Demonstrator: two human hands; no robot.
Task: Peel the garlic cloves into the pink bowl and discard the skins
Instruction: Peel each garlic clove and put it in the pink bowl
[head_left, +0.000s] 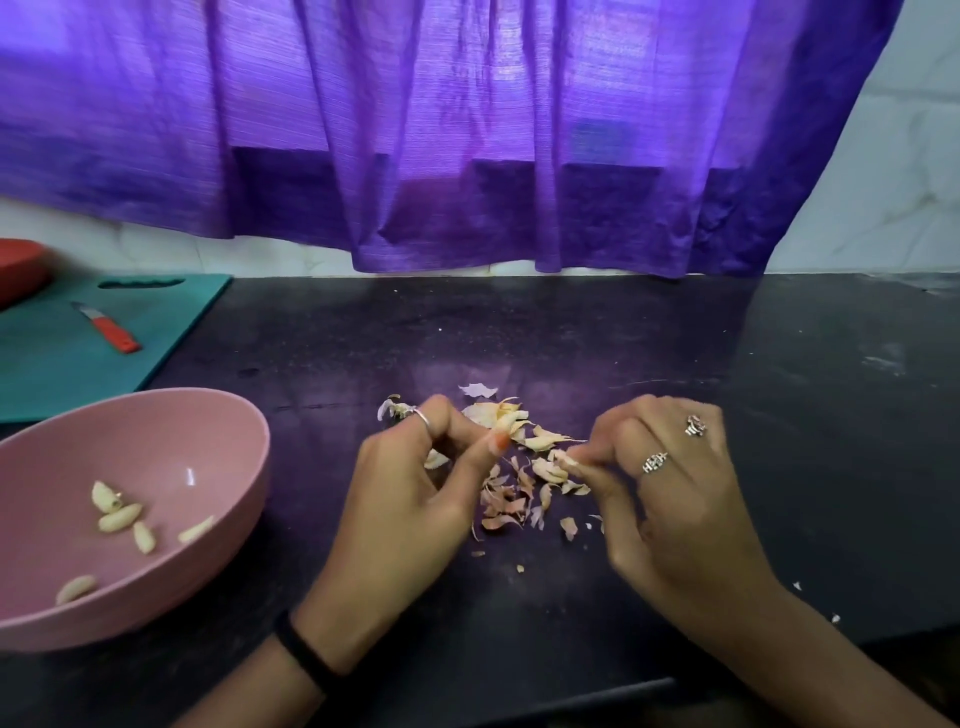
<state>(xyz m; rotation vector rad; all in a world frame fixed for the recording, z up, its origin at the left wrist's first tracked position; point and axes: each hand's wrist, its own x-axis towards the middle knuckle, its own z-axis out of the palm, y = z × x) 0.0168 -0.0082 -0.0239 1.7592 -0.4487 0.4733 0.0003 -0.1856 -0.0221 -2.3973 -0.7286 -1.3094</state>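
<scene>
Mid-peel near the counter's (571, 332) front middle: right hand (670, 483) pinching a clove (563, 460), left hand (421, 478) curled, contents can't tell. Skins (511, 499) piled underneath. Pink bowl (171, 415) at left edge, several peeled cloves (120, 518) inside. Could easily fling skins into it, or lose the slippery clove off the front.

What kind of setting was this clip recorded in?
Most likely a home kitchen: a dark stone counter against a tiled wall, a teal chopping board with a small knife on it, and a purple curtain hanging behind.
</scene>
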